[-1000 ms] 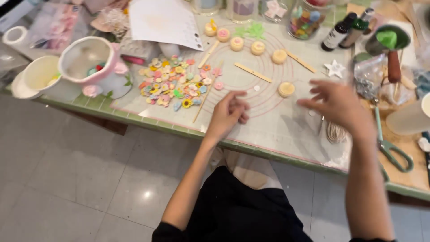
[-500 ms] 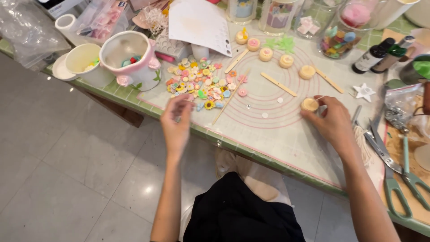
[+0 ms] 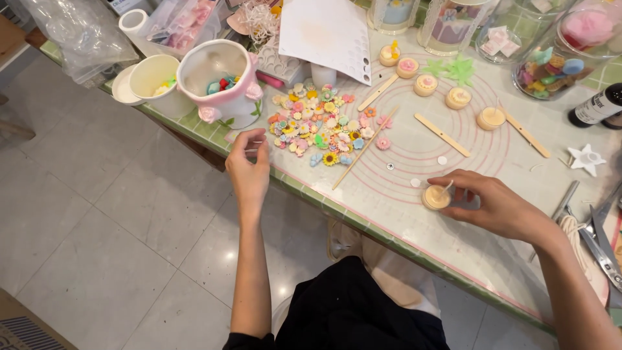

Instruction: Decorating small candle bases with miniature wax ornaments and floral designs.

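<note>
Right hand (image 3: 499, 207) resting on the silicone mat (image 3: 414, 155), fingers (image 3: 453, 183) closed loosely round a small cream tealight candle (image 3: 436, 198) that sits on the mat near the front edge of the worktop (image 3: 492, 266), a short wick or stick poking up from its wax. Left hand (image 3: 249, 170) raised just off the worktop's edge, fingers pinched together on something too small to make out, hovering just beside the heap of pastel flower charms (image 3: 324, 126). Behind that heap, a white ceramic mug with pink roses (image 3: 220, 81) holding a few coloured pieces, and a pale yellow cup (image 3: 155, 81) to its left. Further back on the mat, 5 more small candles (image 3: 426, 84) in an arc, 3 flat wooden sticks (image 3: 442, 135) and 1 long thin skewer (image 3: 363, 150) lying slantwise. Scissors (image 3: 606, 243) and a white star shape (image 3: 586, 159) off to the right. Risks, as judged from this: candle close to the worktop's front edge, so a nudge from the wrist could push it off onto the tiled floor (image 3: 97, 214); wax possibly soft, so a firm squeeze could dent it or tilt the wick; tiny pinched piece easily dropped over the floor rather than over the mat; a sweep of the left forearm likely to scatter the loose charms.
</note>
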